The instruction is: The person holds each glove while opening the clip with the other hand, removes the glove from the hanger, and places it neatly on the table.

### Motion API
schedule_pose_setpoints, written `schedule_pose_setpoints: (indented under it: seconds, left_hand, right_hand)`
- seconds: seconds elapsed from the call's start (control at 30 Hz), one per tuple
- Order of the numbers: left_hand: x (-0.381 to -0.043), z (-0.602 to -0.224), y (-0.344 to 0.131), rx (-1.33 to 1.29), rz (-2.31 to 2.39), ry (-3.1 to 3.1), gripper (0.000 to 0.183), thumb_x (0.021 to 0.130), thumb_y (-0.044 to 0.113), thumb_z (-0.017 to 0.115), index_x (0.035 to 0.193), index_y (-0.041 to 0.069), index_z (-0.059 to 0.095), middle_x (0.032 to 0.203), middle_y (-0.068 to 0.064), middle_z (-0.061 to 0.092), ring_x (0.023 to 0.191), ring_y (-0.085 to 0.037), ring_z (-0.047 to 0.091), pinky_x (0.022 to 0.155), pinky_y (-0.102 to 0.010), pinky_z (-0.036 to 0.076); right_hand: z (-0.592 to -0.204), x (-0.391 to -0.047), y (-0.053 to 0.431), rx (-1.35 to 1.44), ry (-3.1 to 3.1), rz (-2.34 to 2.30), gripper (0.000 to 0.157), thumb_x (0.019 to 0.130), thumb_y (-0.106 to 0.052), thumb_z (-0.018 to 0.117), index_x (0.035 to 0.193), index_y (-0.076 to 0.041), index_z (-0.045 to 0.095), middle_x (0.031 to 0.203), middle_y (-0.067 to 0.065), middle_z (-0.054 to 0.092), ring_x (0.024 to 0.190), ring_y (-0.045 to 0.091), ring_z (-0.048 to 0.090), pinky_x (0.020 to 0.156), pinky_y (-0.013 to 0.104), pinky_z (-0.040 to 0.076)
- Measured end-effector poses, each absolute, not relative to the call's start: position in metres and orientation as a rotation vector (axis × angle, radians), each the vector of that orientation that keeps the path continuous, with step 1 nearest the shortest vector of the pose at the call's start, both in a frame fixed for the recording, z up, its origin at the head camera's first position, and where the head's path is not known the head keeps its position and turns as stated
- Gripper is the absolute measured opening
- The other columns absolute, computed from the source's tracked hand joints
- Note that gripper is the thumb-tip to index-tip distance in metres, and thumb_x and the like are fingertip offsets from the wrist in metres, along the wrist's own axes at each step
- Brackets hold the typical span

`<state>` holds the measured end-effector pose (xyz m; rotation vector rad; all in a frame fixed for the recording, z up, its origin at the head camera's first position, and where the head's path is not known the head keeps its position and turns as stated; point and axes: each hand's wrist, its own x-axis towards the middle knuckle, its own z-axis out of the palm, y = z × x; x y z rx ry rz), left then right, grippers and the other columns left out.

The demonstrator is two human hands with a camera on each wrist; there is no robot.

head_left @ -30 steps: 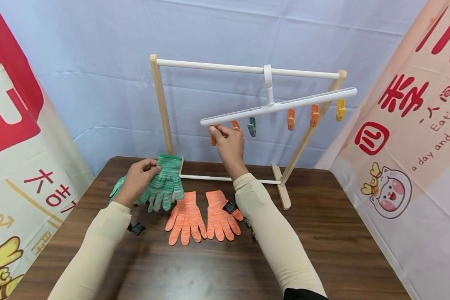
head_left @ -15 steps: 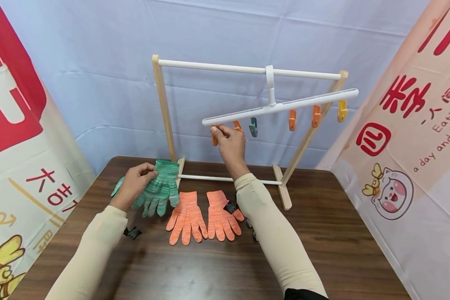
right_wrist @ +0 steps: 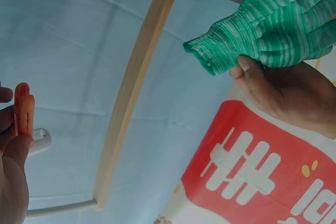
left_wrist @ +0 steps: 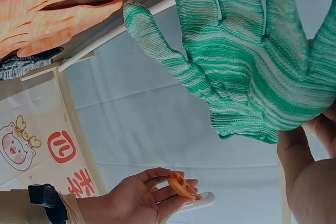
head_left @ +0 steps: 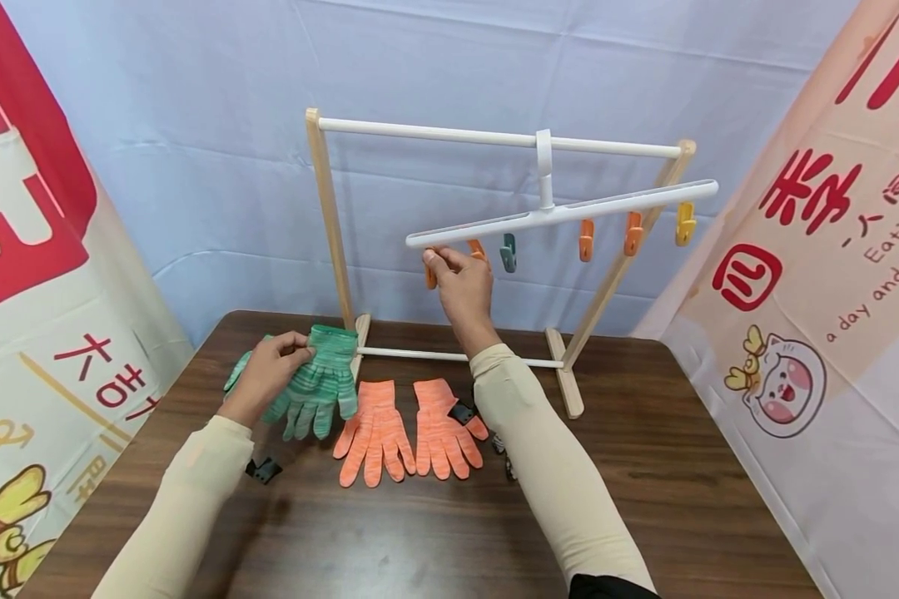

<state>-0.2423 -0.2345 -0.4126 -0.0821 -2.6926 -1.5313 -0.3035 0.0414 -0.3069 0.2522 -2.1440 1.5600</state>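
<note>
My left hand [head_left: 273, 366] pinches a green-and-white striped knit glove [head_left: 324, 383] near its cuff; the glove's fingers hang downward. Another green glove [head_left: 234, 373] shows partly behind that hand. Up at the left end of the white hanger [head_left: 562, 215], my right hand [head_left: 466, 291] holds an orange clothespin [right_wrist: 25, 111] between thumb and fingers. In the right wrist view, the held glove [right_wrist: 273, 30] is apart from the clothespin, with the left thumb on its cuff. The hanger hooks over the top bar of a rack [head_left: 434, 132] and slants, its left end lower in the head view.
Two orange gloves [head_left: 374, 433] lie flat side by side on the brown table [head_left: 434, 541]. A black strap [head_left: 264, 470] lies left of them. Several more clothespins, including a green one [head_left: 508, 253] and a yellow one [head_left: 685, 225], hang along the hanger. The rack's wooden foot [head_left: 565, 378] stands at right.
My left hand has drawn the green glove slightly down and to the left, away from the hanger. My right hand keeps its grip on the orange clothespin.
</note>
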Motion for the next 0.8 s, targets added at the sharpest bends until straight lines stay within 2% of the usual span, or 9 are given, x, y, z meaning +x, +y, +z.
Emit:
schedule_pose_setpoints:
  seconds: [0.13, 0.4, 0.67, 0.8]
  left_hand:
    - [-0.2397, -0.4150, -0.2364, -0.071, -1.570, -2.693, 0.031, 0.094, 0.035, 0.050, 0.113, 0.012, 0.056, 0.121, -0.010, 0.052, 0.109, -0.027, 0.047, 0.085, -0.046, 0.040]
    - [-0.2368, -0.4204, -0.2368, -0.023, -1.619, -2.731, 0.030, 0.094, 0.034, 0.049, 0.112, 0.010, 0.054, 0.128, -0.010, 0.048, 0.117, -0.029, 0.043, 0.089, -0.048, 0.037]
    - [-0.2334, -0.4218, -0.2373, -0.004, -1.610, -2.763, 0.029, 0.094, 0.034, 0.050, 0.110, 0.010, 0.055, 0.120, -0.009, 0.050, 0.104, -0.026, 0.046, 0.079, -0.041, 0.038]
    - [-0.2320, -0.4217, -0.2394, -0.004, -1.613, -2.768, 0.029, 0.094, 0.033, 0.049, 0.111, 0.011, 0.055, 0.122, -0.009, 0.050, 0.108, -0.026, 0.045, 0.081, -0.042, 0.038]
  right_hand:
    - [-0.3078, -0.3042, 0.0419, 0.254, -2.146, 1.542, 0.021, 0.084, -0.035, 0.066, 0.097, -0.020, 0.074, 0.079, -0.007, 0.068, 0.072, 0.008, 0.056, 0.058, 0.028, 0.039]
    - [-0.3111, -0.3051, 0.0438, 0.251, -2.140, 1.559, 0.022, 0.085, -0.034, 0.065, 0.098, -0.019, 0.073, 0.084, -0.009, 0.069, 0.073, 0.006, 0.058, 0.058, 0.029, 0.039]
    - [-0.3110, -0.3039, 0.0433, 0.262, -2.144, 1.550, 0.022, 0.085, -0.035, 0.064, 0.098, -0.021, 0.073, 0.084, -0.009, 0.068, 0.074, 0.007, 0.058, 0.057, 0.029, 0.038]
    - [-0.3096, -0.3031, 0.0438, 0.257, -2.145, 1.562, 0.023, 0.085, -0.036, 0.064, 0.099, -0.021, 0.073, 0.084, -0.009, 0.068, 0.073, 0.008, 0.057, 0.057, 0.029, 0.038]
